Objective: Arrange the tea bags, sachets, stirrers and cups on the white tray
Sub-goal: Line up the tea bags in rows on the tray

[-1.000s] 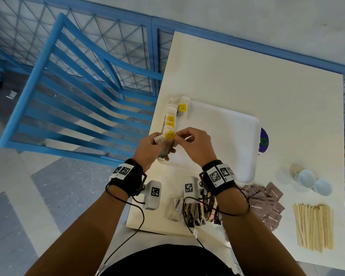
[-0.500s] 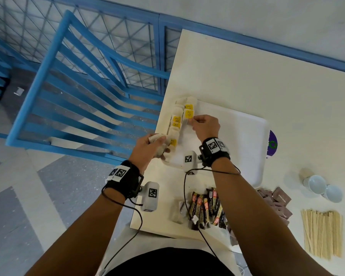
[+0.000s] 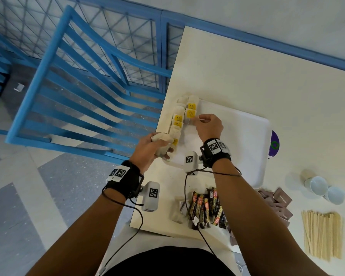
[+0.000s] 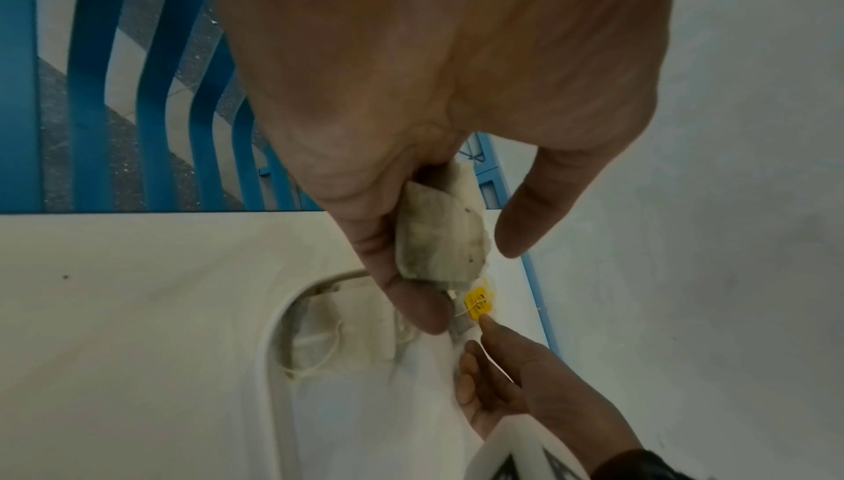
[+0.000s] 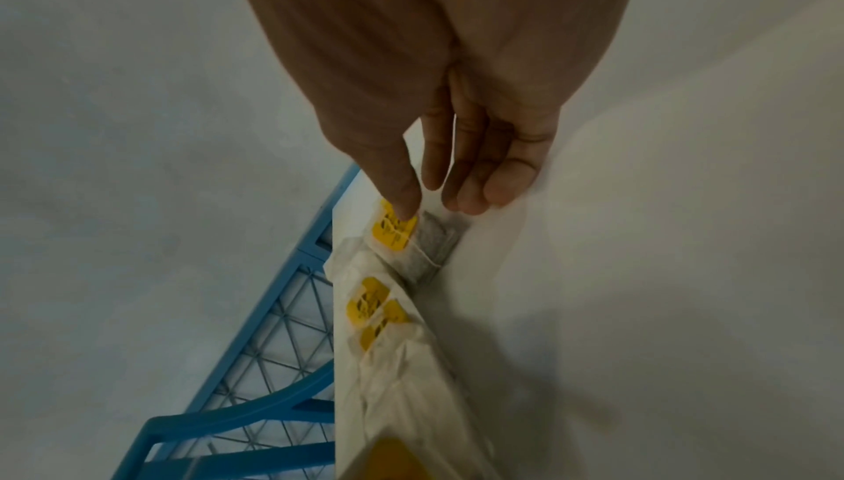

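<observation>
The right hand [image 3: 208, 126] fingers [image 5: 401, 199] press a tea bag [image 5: 411, 246] into the row at the white tray [image 3: 247, 148]'s left edge; the left hand [image 3: 147, 150] grips spare bags [image 4: 440, 235]. Light, limp, tearable: pinch the paper body.

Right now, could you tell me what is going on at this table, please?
A person is lining up tea bags along the left edge of the white tray. The right hand sets a yellow-tagged tea bag into the row, fingertips on it. The left hand holds more tea bags, ready to place. The sachets, stirrers and cups are on the table, off the tray.
</observation>
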